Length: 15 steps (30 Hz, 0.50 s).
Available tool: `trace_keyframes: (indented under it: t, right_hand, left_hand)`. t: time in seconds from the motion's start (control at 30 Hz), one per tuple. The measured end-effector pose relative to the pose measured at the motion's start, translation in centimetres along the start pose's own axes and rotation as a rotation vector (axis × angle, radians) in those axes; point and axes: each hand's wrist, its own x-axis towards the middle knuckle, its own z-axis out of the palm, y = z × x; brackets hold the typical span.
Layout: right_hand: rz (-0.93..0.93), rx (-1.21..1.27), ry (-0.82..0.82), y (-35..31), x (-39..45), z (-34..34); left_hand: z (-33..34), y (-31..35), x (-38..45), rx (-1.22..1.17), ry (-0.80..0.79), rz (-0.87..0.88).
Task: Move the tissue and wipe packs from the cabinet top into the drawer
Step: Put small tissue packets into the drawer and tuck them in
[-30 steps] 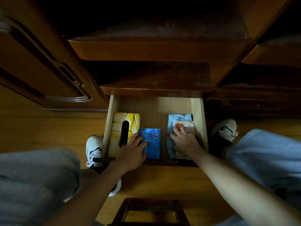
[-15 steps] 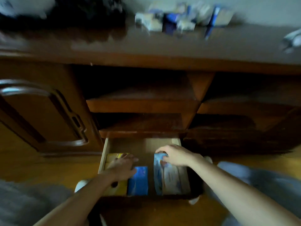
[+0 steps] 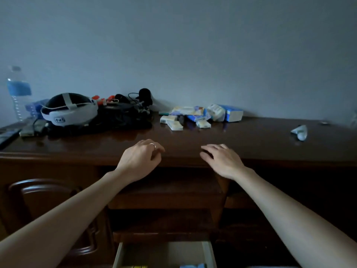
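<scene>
Dim room, dark wooden cabinet top (image 3: 251,140) running the full width, its near edge lying just beneath both hands. Far left, a water bottle (image 3: 17,93) is standing against the wall; right of it a white-and-black headset (image 3: 69,110) and a black tangle of cables (image 3: 125,115) are crowding the left part of the top. A broad bare strip of polished wood is lying open between that clutter and the near edge. Left hand (image 3: 140,160) is hovering over the near edge, palm down, fingers loosely curled, holding nothing, a ring showing on one finger. Right hand (image 3: 222,159) is hovering just to its right, apart from it, fingers loosely spread and empty. The tissue and wipe packs (image 3: 199,115) are sitting in a loose cluster at the far side near the wall, beyond and between the hands, slightly nearer the right one, well apart from both. Far right, a small crumpled white wrapper (image 3: 300,131) is lying alone. Below, the drawer (image 3: 207,254) is standing open at the bottom of the view, yellow and blue corners showing inside.
</scene>
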Motion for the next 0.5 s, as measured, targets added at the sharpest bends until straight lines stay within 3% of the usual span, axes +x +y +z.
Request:
trace_keyframes:
  t: [0.13,0.27,0.37,0.5]
  right_hand:
    - [-0.054,-0.108,0.259,0.8,-0.6,3.4]
    - [-0.048,-0.188,0.476,0.5,2.5,2.0]
    - [0.006,-0.253,0.378,-0.1,7.9,0.9]
    - [0.142,-0.08,0.178,0.9,15.8,2.8]
  left_hand:
    - [1.8,-1.4,4.6,-0.016,-0.02,-0.086]
    - [4.4,-1.6,11.1,-0.005,-0.076,-0.164]
    - [7.0,-1.6,16.1,-0.009,-0.111,-0.246]
    - [10.7,-2.3,22.2,-0.005,-0.117,-0.303]
